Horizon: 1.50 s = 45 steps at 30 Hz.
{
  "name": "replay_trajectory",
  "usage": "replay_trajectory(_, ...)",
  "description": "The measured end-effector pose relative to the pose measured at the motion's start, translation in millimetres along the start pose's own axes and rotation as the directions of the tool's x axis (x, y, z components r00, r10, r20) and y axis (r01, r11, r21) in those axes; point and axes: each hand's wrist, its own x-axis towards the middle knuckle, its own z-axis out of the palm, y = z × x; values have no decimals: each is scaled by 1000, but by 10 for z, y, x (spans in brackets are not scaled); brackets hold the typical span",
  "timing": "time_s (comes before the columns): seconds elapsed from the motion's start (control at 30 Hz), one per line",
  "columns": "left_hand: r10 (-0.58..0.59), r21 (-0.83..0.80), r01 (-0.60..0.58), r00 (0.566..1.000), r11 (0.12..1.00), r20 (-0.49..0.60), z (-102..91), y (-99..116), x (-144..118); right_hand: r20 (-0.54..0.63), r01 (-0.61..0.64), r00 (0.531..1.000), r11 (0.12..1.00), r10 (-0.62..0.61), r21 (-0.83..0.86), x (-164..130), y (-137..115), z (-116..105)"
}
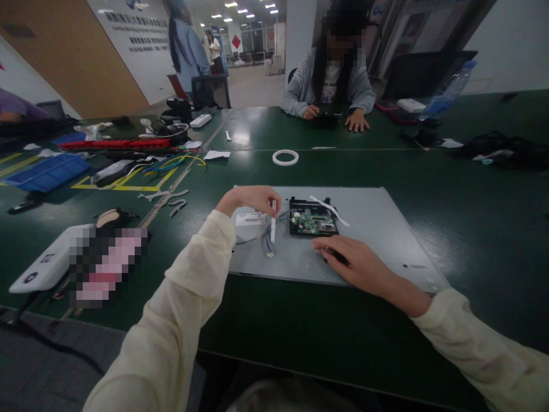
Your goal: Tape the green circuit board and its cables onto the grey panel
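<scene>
A grey metal panel (pixel 369 212) lies flat on the green table in front of me. On it sits a green circuit board (pixel 315 222) in a black frame, with a white strip of tape (pixel 338 210) slanting across its upper right corner. My left hand (pixel 257 199) is over the panel's left part, its fingers pinched on the top of another white tape strip (pixel 273 230). That strip hangs beside a bundle of grey cables (pixel 268 243). My right hand (pixel 354 262) is just below the board, fingers bent together; something dark shows by the thumb, too unclear to name.
Beyond the panel lies a white tape roll (pixel 285 158). To the left are a power bank (pixel 51 257), a blue tray (pixel 47 171), loose wires and a small wrench (pixel 228 136). Across the table sits a person (pixel 328 80); a water bottle (pixel 448 91) stands at the right.
</scene>
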Motion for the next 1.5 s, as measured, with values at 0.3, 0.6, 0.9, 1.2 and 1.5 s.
replay_trajectory(0.3,-111,-137,102,992,985,-62,33,-64,46,11,30,1000,999,-29,-26,9,12,13)
replay_trajectory(0.6,-241,-235,246,969,940,53,69,-107,65,8,49,999,998,-49,-34,8,29,20)
replay_trajectory(0.9,-243,-243,247,969,938,46,83,-112,54,5,82,997,995,-82,-49,24,8,19)
replay_trajectory(1.2,-151,-226,161,987,961,62,131,-113,76,75,202,978,966,-192,-161,260,-308,45)
replay_trajectory(1.5,-114,-133,122,991,984,68,122,-135,74,297,263,941,903,-162,-341,-31,-199,98)
